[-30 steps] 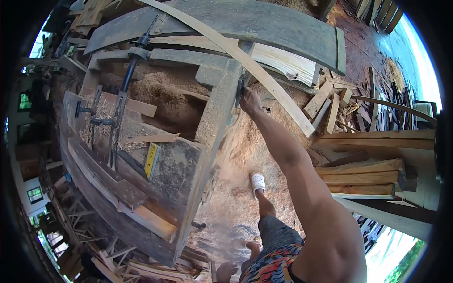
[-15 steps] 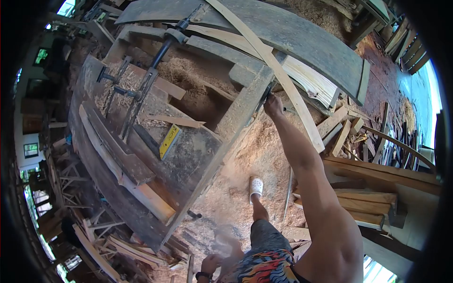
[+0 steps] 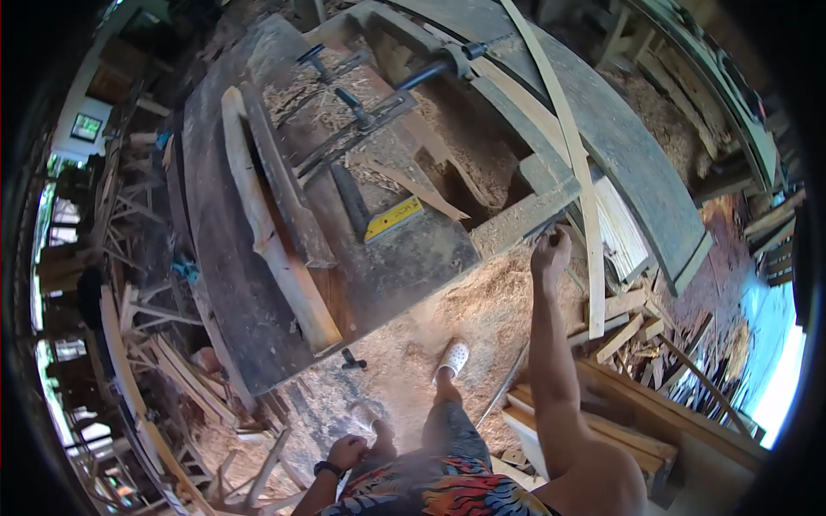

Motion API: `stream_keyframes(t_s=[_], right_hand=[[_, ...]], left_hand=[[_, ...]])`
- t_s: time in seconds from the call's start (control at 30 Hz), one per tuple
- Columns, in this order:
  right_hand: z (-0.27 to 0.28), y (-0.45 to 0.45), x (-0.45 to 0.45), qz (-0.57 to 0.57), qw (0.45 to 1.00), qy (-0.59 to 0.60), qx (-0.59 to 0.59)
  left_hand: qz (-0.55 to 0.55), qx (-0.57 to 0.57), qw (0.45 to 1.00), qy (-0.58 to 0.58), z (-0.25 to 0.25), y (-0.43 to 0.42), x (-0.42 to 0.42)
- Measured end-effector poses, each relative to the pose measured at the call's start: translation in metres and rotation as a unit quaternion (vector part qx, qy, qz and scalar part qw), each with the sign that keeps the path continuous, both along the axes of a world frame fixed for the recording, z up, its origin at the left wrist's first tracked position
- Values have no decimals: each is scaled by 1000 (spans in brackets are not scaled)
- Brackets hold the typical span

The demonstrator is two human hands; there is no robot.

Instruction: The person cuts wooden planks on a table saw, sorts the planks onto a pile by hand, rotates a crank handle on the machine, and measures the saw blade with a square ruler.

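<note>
My right hand reaches out to the front edge of the wooden workbench. Its fingers are closed around a small dark part under the edge, which I cannot make out. Beside it, a long thin wooden strip slants across the bench and sticks out past the edge. My left hand hangs low by my leg, fingers curled, with nothing visible in it. On the bench lie a try square with a yellow blade and a bar clamp, among wood shavings.
A rough-edged board lies along the bench's left side. Stacked planks stand close to my right arm, with offcuts beyond. Sawdust covers the floor around my white clogs. More timber leans at left.
My view has turned, so the bench appears shifted and rotated. My right hand stays at the same spot on the bench edge. My left hand still hangs beside my body.
</note>
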State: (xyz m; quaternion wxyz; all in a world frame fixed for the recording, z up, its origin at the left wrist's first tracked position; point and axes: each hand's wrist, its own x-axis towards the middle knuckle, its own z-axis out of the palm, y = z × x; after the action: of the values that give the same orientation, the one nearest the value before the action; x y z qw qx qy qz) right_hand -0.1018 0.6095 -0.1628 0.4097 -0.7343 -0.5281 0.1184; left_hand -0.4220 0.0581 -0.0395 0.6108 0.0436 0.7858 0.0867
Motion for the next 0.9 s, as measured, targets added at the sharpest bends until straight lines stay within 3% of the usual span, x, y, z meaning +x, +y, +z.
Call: stream_keyframes(t_s=[0.07,0.13,0.23,0.33,0.4,0.47,0.53,0.6,0.67,0.77,0.83,0.9], right_hand=[[81,-34,-51,106,984,111,90],[152,-57,-102,313,927,124,164],[186,-58,-172,536,836,-6,114],[173,-54,-221,528,821,-135,170],[164,-47,-234,532,822,-149,139],[167,-50,-240,516,836,-151,110],[167,-45,-258,492,842,-193,108],[159,-39,-266,492,835,-237,67],[159,-34,-268,490,833,-249,67],[153,-47,-264,444,857,-259,39],[149,-79,-253,403,875,-265,45],[156,-101,-236,402,871,-282,21]], left_hand=[[-62,50,997,22,-25,-29,-2],[-105,36,993,26,-2,-7,10],[-206,100,971,63,6,13,8],[-262,166,941,139,27,56,3],[-258,179,937,153,51,93,-4],[-153,278,923,217,97,138,-2],[-107,398,852,323,107,177,-11],[-144,460,747,458,112,220,-33],[-118,425,746,500,106,264,-48],[-88,280,840,456,95,306,-66],[-109,306,827,458,52,311,-87],[-84,333,826,447,41,298,-97]])
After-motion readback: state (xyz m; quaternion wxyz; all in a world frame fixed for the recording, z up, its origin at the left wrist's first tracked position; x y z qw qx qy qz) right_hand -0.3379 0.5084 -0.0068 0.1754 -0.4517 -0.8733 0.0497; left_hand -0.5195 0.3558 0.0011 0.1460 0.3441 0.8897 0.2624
